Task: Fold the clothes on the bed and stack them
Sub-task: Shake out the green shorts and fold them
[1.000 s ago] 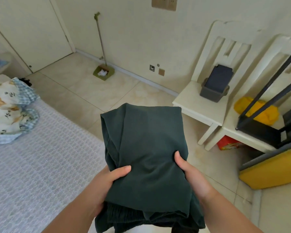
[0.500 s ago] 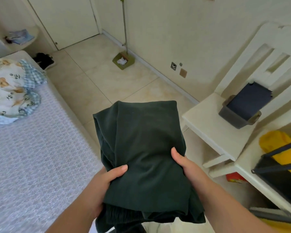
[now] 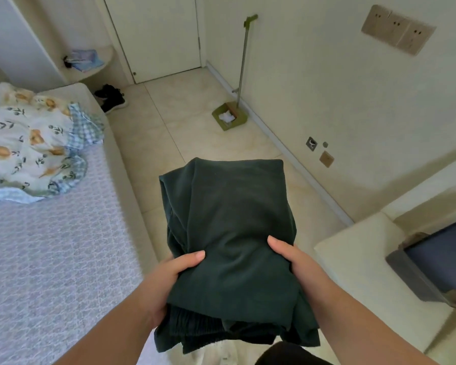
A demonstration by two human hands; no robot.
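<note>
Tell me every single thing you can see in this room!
folded garment: one, dark green, held above the floor beside the bed
bed: one, pale lilac cover, left
quilt: one, floral with blue check, on bed
dustpan: one, green, long handle, by wall
shoes: dark, floor near door
door: one, white, far end
bin: one, grey, right
left hand: grips garment
right hand: grips garment

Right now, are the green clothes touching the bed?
Apart. In the head view both hands, left and right, hold the folded green clothes up over the floor, with pale tiles showing between them and the bed.
</note>
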